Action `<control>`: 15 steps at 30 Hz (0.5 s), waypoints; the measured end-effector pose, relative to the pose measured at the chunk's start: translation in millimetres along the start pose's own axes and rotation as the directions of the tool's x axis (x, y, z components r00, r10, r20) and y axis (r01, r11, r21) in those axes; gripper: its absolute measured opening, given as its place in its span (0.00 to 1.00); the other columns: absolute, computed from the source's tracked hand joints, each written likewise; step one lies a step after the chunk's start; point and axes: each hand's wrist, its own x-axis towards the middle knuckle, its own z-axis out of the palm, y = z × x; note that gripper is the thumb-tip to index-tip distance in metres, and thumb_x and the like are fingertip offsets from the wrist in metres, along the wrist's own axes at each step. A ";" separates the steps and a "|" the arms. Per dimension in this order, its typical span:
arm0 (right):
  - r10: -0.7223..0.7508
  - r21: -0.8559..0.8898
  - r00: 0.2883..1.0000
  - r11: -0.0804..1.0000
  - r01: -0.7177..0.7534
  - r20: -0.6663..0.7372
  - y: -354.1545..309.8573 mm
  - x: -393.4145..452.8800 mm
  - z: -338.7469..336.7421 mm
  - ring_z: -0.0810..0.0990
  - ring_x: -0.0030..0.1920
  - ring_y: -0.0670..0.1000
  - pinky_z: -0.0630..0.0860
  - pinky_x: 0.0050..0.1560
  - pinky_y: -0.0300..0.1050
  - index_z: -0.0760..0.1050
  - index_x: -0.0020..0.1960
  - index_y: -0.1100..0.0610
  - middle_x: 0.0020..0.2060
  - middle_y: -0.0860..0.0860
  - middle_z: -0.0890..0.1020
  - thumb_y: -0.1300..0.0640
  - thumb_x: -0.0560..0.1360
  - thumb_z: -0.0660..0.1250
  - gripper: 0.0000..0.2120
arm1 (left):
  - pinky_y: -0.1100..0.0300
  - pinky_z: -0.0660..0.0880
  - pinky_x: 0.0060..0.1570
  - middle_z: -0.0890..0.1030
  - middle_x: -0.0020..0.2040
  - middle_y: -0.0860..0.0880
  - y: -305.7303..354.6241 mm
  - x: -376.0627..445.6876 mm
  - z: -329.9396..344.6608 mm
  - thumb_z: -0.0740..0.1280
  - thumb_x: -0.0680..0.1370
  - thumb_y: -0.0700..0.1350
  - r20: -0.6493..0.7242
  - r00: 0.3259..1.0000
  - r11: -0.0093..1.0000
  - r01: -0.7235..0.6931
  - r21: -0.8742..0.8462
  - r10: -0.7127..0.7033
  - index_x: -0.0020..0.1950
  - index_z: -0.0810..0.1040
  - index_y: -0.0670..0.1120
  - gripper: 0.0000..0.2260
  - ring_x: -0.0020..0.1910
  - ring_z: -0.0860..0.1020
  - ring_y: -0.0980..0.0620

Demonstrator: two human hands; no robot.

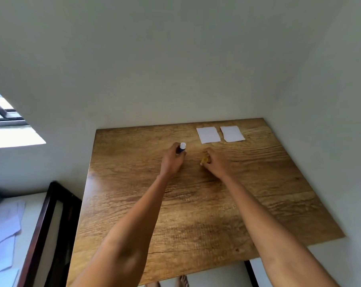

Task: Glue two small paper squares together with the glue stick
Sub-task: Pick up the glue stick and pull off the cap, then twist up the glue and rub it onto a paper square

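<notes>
My left hand (pixel 172 158) grips a blue glue stick (pixel 181 148) upright on the wooden table (pixel 175 214), its white glue tip showing above my fingers. To its right, my right hand (pixel 214 161) holds a small yellow cap (pixel 205 160) in curled fingers, close to the tabletop. Two small white paper squares lie side by side at the table's far right, the left square (pixel 208 135) and the right square (pixel 232 133), a narrow gap between them. Both hands are nearer to me than the papers.
White walls border the table at the back and right. A dark wooden frame (pixel 43 228) stands left of the table, with loose papers (pixel 3 230) on a surface beyond it. A window (pixel 3 112) is at far left. Bare feet show under the front edge.
</notes>
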 end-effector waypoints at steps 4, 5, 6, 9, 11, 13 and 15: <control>-0.072 0.002 0.982 0.997 0.074 -0.175 1.9 3.1 -3.6 0.72 0.63 0.54 0.70 0.60 0.49 0.70 0.65 0.54 0.62 0.53 0.75 0.43 0.71 0.68 0.26 | 0.54 0.74 0.46 0.80 0.48 0.45 1.0 -1.2 -1.9 0.65 0.77 0.43 -0.010 1.000 1.000 -0.006 -0.020 0.006 0.55 0.75 0.43 0.08 0.45 0.77 0.50; -0.082 0.056 0.951 0.993 0.103 -0.300 1.5 3.4 -5.1 0.73 0.61 0.54 0.71 0.58 0.48 0.71 0.62 0.55 0.59 0.54 0.76 0.45 0.73 0.67 0.22 | 0.53 0.75 0.46 0.80 0.48 0.46 2.5 -1.1 -2.4 0.65 0.77 0.43 -0.017 1.000 0.999 -0.003 -0.032 0.002 0.54 0.75 0.44 0.08 0.45 0.77 0.49; -0.070 0.127 0.912 0.983 0.132 -0.405 -1.2 3.9 -7.5 0.74 0.58 0.54 0.73 0.56 0.47 0.72 0.60 0.56 0.56 0.54 0.77 0.49 0.75 0.65 0.17 | 0.53 0.75 0.46 0.80 0.47 0.47 5.2 -0.6 -3.1 0.64 0.77 0.44 -0.026 1.000 0.999 -0.004 -0.047 0.003 0.54 0.74 0.44 0.08 0.45 0.77 0.49; 0.015 0.331 0.892 0.931 0.151 -0.451 -21.9 8.4 -14.5 0.76 0.50 0.49 0.75 0.47 0.38 0.73 0.57 0.57 0.53 0.54 0.77 0.57 0.77 0.62 0.09 | 0.59 0.73 0.44 0.80 0.49 0.47 23.2 2.6 -2.0 0.64 0.78 0.45 -0.052 0.999 0.995 -0.022 -0.100 0.017 0.56 0.75 0.44 0.09 0.46 0.77 0.50; 0.050 0.472 0.940 0.873 0.123 -0.336 -38.5 14.3 -13.1 0.77 0.51 0.48 0.74 0.48 0.36 0.72 0.59 0.57 0.55 0.53 0.77 0.56 0.78 0.61 0.11 | 0.65 0.71 0.43 0.80 0.48 0.49 41.1 6.6 -0.5 0.64 0.78 0.45 -0.072 0.997 0.988 -0.041 -0.151 0.031 0.56 0.76 0.43 0.09 0.47 0.78 0.51; 0.093 0.692 0.976 0.719 0.071 -0.197 -54.2 17.1 -9.1 0.78 0.54 0.48 0.75 0.52 0.38 0.72 0.61 0.56 0.56 0.51 0.78 0.50 0.78 0.60 0.14 | 0.71 0.72 0.39 0.79 0.47 0.50 59.6 10.1 -1.7 0.65 0.78 0.44 -0.111 0.992 0.975 -0.074 -0.211 0.051 0.57 0.77 0.43 0.10 0.44 0.77 0.55; 0.123 0.892 0.989 0.451 0.022 -0.087 -66.0 17.1 -7.0 0.80 0.52 0.49 0.76 0.50 0.40 0.74 0.60 0.55 0.54 0.52 0.80 0.50 0.79 0.59 0.14 | 0.74 0.73 0.38 0.81 0.46 0.50 72.5 13.6 -4.7 0.66 0.77 0.44 -0.153 0.987 0.959 -0.096 -0.266 0.056 0.56 0.78 0.44 0.09 0.43 0.78 0.57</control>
